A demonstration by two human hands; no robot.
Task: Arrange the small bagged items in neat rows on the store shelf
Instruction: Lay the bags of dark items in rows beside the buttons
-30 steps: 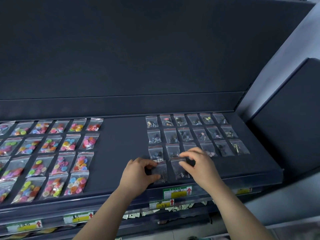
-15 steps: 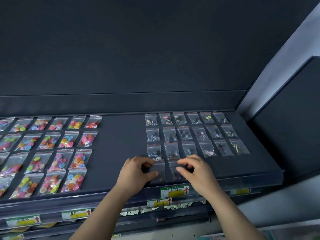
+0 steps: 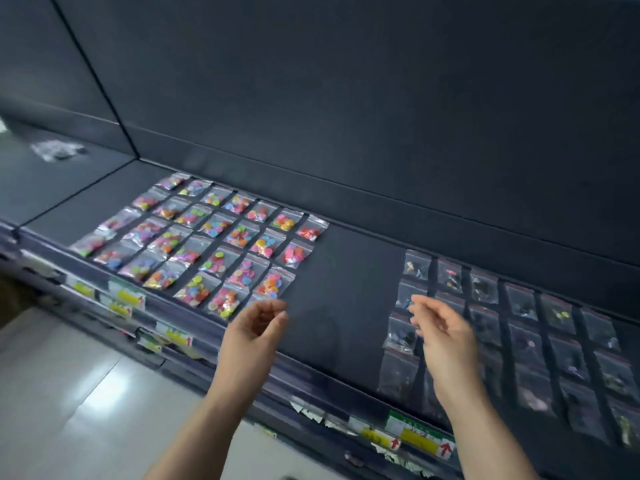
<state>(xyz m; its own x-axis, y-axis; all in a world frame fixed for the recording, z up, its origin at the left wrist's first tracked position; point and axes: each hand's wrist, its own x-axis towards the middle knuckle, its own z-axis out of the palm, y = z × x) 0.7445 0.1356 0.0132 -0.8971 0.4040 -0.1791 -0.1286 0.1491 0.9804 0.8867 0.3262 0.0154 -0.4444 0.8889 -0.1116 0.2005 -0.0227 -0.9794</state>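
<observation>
Hovering over the shelf (image 3: 346,292), both my hands hold nothing: my left hand (image 3: 256,329) hangs with fingers loosely curled above the shelf's front edge, just beside the nearest bright bags (image 3: 214,244), and my right hand (image 3: 446,336) is slack over the dark bags (image 3: 512,327), though blur softens it. The bright bags lie in straight rows on the shelf's left part, the dark bags in rows on its right, flat and spaced so each shows its contents. A strip of shelf parts the two groups, I judge to keep the kinds apart. A pale blurred heap (image 3: 57,150) lies beyond the shelf's left end, perhaps more bags.
</observation>
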